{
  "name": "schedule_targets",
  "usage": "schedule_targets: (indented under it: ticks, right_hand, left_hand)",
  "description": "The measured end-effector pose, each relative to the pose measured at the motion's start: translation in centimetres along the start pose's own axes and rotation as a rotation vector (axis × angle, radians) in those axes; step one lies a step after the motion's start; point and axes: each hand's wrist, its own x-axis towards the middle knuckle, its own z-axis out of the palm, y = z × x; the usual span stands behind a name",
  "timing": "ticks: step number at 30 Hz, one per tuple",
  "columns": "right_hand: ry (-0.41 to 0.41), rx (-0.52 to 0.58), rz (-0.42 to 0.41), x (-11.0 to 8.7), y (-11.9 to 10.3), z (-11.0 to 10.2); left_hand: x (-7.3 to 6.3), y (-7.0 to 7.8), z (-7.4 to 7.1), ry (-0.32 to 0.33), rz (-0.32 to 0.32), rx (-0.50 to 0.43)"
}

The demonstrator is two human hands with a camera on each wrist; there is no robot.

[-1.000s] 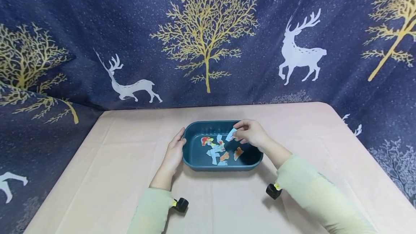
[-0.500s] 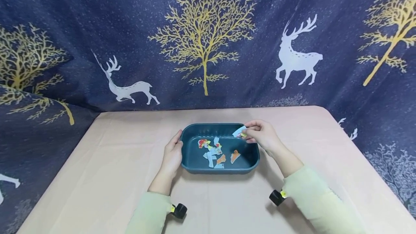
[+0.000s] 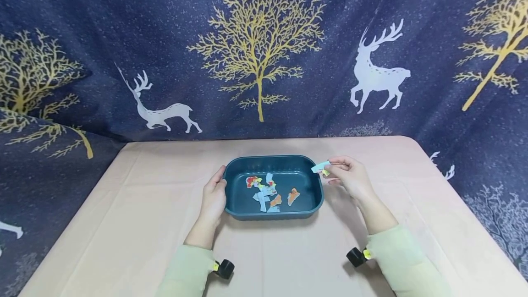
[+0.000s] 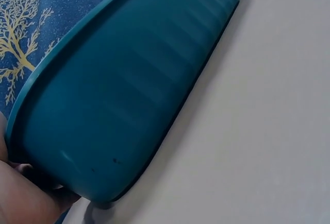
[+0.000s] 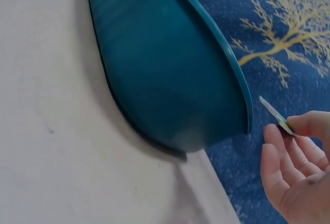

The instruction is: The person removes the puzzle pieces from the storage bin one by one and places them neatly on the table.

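In the head view a dark teal plastic tub stands on the table. My left hand holds its left end; in the left wrist view part of that hand wraps the tub's end, its fingers partly hidden. My right hand pinches a light-blue paper scrap with a yellow bit, between thumb and fingers, at the tub's right rim. The right wrist view has this scrap edge-on, apart from the tub wall. Torn orange scraps and several blue, red and yellow scraps lie inside the tub.
A pale pinkish cloth covers the table. Behind it hangs a dark blue curtain printed with white deer and golden trees. Black wrist cameras sit on both green sleeves.
My right hand has lifted the blue scrap from inside the tub and carried it right, to the right rim. The tub and left hand have shifted slightly left in view.
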Motion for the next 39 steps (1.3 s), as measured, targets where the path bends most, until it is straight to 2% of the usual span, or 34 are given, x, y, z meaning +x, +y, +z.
schedule_targets:
  ticks: [12, 21, 30, 39]
  right_hand:
    - [0.070, 0.065, 0.023, 1.1, 1.6, -2.0]
    - [0.101, 0.136, 0.146, 1.9, 2.4, -3.3]
    - [0.075, 0.183, 0.214, 2.0, 3.7, -4.4]
    - [0.061, 0.186, 0.228, 2.3, 4.6, -4.9]
  left_hand:
    - [0.0, -0.1, 0.0, 0.011, -0.007, 0.007]
    - [0.0, -0.3, 0.0, 0.011, -0.005, 0.003]
    - [0.1, -0.3, 0.1, 0.009, -0.009, 0.009]
    - [0.1, -0.3, 0.0, 0.006, -0.012, -0.008]
